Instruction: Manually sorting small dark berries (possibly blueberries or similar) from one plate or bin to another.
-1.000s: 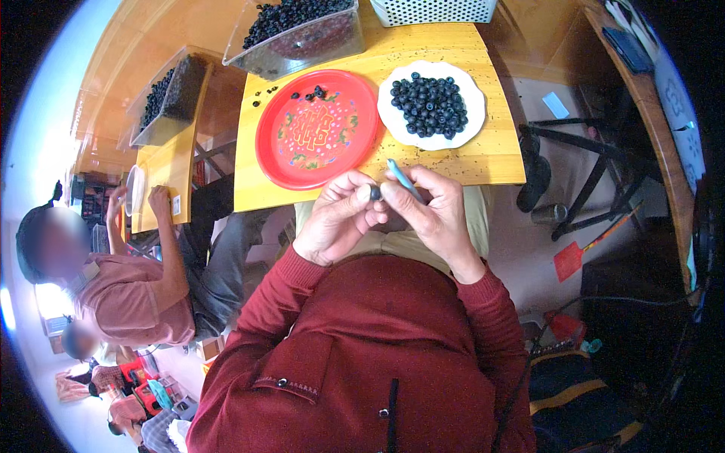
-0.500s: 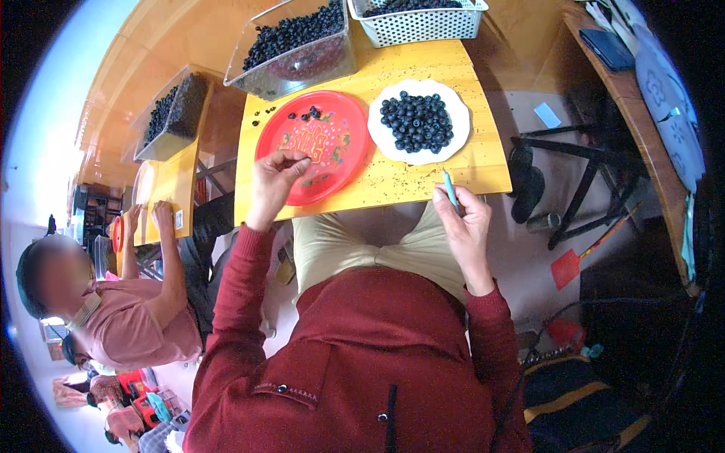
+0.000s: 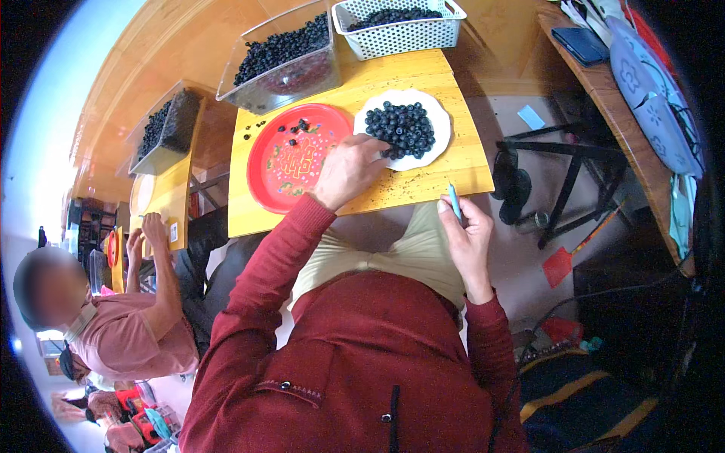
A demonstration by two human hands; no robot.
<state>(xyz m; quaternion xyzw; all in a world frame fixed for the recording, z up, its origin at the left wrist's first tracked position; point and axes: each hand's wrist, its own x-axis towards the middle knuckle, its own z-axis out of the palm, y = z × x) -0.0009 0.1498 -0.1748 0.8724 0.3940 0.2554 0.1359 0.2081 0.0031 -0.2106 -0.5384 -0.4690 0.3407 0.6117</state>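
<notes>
My left hand [image 3: 351, 170] reaches across the near edge of a white scalloped plate [image 3: 442, 143], its fingers apart and their tips at a heap of blueberries [image 3: 411, 128]. Whether a berry sits between the fingertips is hidden. Left of it lies a round red plate [image 3: 264, 170] with a printed pattern and several loose berries [image 3: 293, 130] toward its far side; my left wrist overlaps its right rim. Over my lap, just off the table's near edge, my right hand [image 3: 470, 230] is closed around a slim light-blue pen-like tool [image 3: 455, 201], tip pointing up.
A clear plastic bin of blueberries [image 3: 283, 83] and a white perforated basket [image 3: 404, 39] stand at the table's far side. Small dark crumbs dot the yellow table [image 3: 445, 79]. At left, a co-worker [image 3: 132, 325] sits by another berry bin [image 3: 170, 132]. A black-legged stool [image 3: 563, 177] stands right.
My left hand has moved right from over the red plate to the berries on the white plate, its pinch loosened. Another berry shows lower on the red plate. My right hand keeps its hold.
</notes>
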